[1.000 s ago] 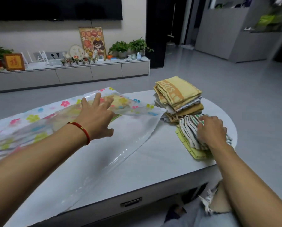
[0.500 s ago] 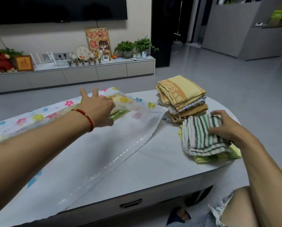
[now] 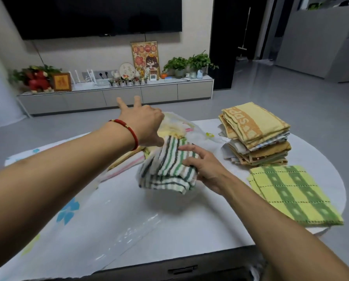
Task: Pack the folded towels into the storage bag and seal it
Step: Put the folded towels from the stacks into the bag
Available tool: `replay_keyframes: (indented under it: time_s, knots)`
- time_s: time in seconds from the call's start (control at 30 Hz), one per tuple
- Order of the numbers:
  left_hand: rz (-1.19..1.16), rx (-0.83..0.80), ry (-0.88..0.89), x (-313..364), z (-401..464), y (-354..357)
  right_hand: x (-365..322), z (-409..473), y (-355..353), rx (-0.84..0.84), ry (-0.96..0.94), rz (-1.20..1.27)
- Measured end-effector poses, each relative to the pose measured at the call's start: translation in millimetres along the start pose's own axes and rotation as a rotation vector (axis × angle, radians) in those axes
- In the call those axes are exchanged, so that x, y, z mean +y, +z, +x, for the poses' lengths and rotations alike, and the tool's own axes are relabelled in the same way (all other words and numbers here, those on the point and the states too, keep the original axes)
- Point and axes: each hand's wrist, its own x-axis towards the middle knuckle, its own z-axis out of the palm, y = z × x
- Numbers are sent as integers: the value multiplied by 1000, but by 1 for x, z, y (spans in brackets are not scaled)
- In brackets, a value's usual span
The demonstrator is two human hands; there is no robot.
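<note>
Striped towel [image 3: 167, 169] sits folded in the right hand [image 3: 207, 169], whose fingers [image 3: 189, 148] curl over its top edge and grip it just above the bench [image 3: 210, 224]. Directly beyond it, away from the person, lies the mouth of the storage bag [image 3: 112, 226], where the left hand [image 3: 147, 124] lifts the upper film; whether those fingers pinch the plastic I cannot tell. Judging by this, the towel's long axis runs across the opening, so the push goes forward and left. Remaining stack of towels [image 3: 254, 134] and a green checked towel [image 3: 293, 193] wait to the right, nearer the right hand.
</note>
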Motion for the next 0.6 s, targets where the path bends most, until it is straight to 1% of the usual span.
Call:
replay_keyframes:
  time_s: [0.07, 0.1, 0.13, 0.17, 0.4, 0.6]
  knots:
    - [-6, 9, 4, -3, -1, 1, 18, 27, 2, 215, 17, -249]
    - [-7, 15, 15, -3, -1, 3, 27, 35, 0, 294, 47, -378]
    - [-7, 21, 28, -3, -2, 5, 35, 41, -1, 340, 71, -453]
    - [-6, 28, 41, -1, -4, 7, 41, 46, -1, 360, 78, -466]
    - [-20, 85, 82, 3, -16, 14, 55, 76, 19, 415, 6, -408]
    - [-42, 111, 108, 2, -26, 21, 44, 98, 17, 315, 18, -464]
